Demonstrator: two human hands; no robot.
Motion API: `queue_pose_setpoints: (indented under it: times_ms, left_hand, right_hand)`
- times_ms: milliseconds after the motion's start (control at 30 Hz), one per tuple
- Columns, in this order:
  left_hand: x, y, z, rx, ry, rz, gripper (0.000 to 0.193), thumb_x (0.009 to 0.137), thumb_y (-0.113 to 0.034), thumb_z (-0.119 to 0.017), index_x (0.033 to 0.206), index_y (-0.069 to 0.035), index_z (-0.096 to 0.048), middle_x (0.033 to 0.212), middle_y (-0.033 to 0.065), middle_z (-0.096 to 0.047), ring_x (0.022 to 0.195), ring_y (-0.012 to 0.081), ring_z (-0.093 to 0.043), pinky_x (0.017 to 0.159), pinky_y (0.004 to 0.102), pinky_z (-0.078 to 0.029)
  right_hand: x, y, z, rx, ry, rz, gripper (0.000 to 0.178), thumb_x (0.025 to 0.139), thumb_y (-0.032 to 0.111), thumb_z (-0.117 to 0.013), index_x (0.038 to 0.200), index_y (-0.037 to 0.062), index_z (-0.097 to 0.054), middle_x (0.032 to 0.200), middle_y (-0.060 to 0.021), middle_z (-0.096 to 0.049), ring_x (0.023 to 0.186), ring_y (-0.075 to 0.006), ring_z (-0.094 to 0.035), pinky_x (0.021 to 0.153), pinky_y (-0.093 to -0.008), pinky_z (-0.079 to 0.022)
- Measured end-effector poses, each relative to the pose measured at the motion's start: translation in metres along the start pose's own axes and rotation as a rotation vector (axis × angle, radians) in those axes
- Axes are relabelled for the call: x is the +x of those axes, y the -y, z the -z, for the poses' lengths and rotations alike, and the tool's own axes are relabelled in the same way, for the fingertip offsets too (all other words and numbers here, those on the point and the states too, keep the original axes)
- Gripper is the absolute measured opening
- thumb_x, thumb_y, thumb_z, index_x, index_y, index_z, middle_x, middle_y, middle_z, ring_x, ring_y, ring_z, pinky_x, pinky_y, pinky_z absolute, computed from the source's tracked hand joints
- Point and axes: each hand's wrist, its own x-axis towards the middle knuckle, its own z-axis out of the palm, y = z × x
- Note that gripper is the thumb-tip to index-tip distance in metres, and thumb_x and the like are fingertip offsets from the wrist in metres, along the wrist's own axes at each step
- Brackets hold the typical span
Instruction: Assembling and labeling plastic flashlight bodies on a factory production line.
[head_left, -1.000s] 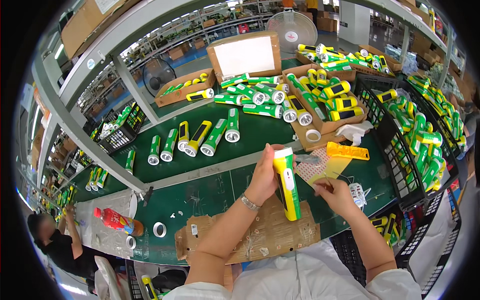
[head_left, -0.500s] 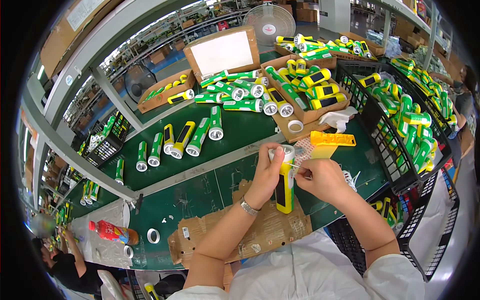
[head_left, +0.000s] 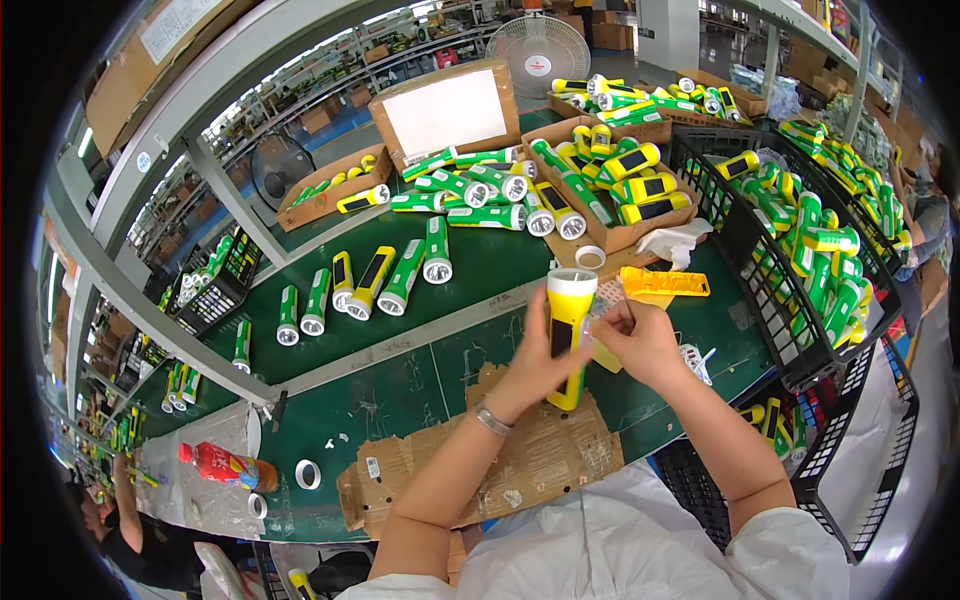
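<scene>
A yellow flashlight (head_left: 571,300) with a white head and a dark panel stands nearly upright over a flattened cardboard sheet (head_left: 480,470). My left hand (head_left: 535,365), slightly blurred, holds its body from the left between thumb and fingers. Closed in a pinch, my right hand (head_left: 640,340) is at the flashlight's right side. A thin tool shows faintly at its fingers; its kind I cannot make out. Just beyond that hand lie an orange-yellow packet (head_left: 668,282) and a dotted sheet of small stickers (head_left: 607,292).
Green and yellow flashlights (head_left: 402,277) stand in a row at left, with more piled behind. A carton (head_left: 640,235) and black crates (head_left: 735,240) of flashlights line the right. Tape rolls (head_left: 307,474) and a red-labelled bottle (head_left: 225,465) sit at left. A fan (head_left: 538,58) stands beyond.
My right hand has drawn back slightly and turned, so its thin tool no longer points across the flashlight's neck. My left hand has slid down from the white head to the body.
</scene>
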Motion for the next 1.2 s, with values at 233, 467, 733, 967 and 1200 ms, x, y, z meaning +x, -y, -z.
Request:
queue_pose_setpoints:
  times_ms: [233,467,733,967,1200]
  left_hand:
    - [0.011,0.028,0.000,0.667,0.018,-0.119,0.077,0.070,-0.012,-0.068,0.131,-0.001,-0.022,0.121,0.0220,-0.033,0.118,0.0372,-0.033,0.100,0.0382,-0.029]
    - [0.028,0.043,0.045,0.520,-0.229,0.076,0.044,0.077,-0.023,-0.068,0.108,-0.001,-0.047,0.097,0.0108,-0.051,0.087,0.0220,-0.050,0.076,0.0336,-0.042]
    - [0.011,0.020,0.041,-0.587,-0.100,0.589,0.038,0.090,-0.033,-0.047,0.108,0.000,-0.049,0.089,0.0103,-0.057,0.075,0.0190,-0.058,0.073,0.0320,-0.051]
    - [-0.007,0.036,0.031,-1.309,0.088,0.868,0.043,0.091,-0.036,-0.038,0.103,0.003,-0.050,0.087,0.0154,-0.058,0.065,0.0201,-0.060,0.057,0.0280,-0.055]
    - [-0.007,0.031,0.030,-0.978,0.226,0.807,0.037,0.090,-0.040,-0.039,0.090,-0.006,-0.053,0.074,0.0092,-0.056,0.064,0.0168,-0.059,0.049,0.0253,-0.050]
  right_hand:
    - [-0.008,-0.012,-0.004,-0.112,-0.067,0.094,0.017,0.073,0.013,-0.065,0.072,-0.0029,-0.059,0.064,-0.0119,-0.062,0.055,-0.0190,-0.060,0.054,-0.0289,-0.047]
    - [-0.029,-0.020,0.015,-0.231,-0.036,-0.020,0.012,0.077,0.008,-0.063,0.077,-0.0032,-0.059,0.060,-0.0042,-0.056,0.054,-0.0100,-0.051,0.052,-0.0233,-0.041]
    - [-0.014,-0.054,0.007,-0.269,0.191,0.072,0.019,0.081,0.013,-0.057,0.094,0.0005,-0.061,0.081,-0.0121,-0.060,0.079,-0.0330,-0.057,0.068,-0.0378,-0.045]
    - [0.013,0.026,-0.001,-0.741,-0.033,0.838,0.023,0.071,0.019,-0.063,0.092,0.0081,-0.063,0.072,-0.0011,-0.054,0.076,-0.0195,-0.051,0.071,-0.0329,-0.038]
    - [0.023,0.032,-0.005,-0.879,0.193,1.122,0.014,0.067,0.023,-0.065,0.073,0.0109,-0.061,0.064,-0.0001,-0.049,0.068,-0.0180,-0.052,0.066,-0.0319,-0.038]
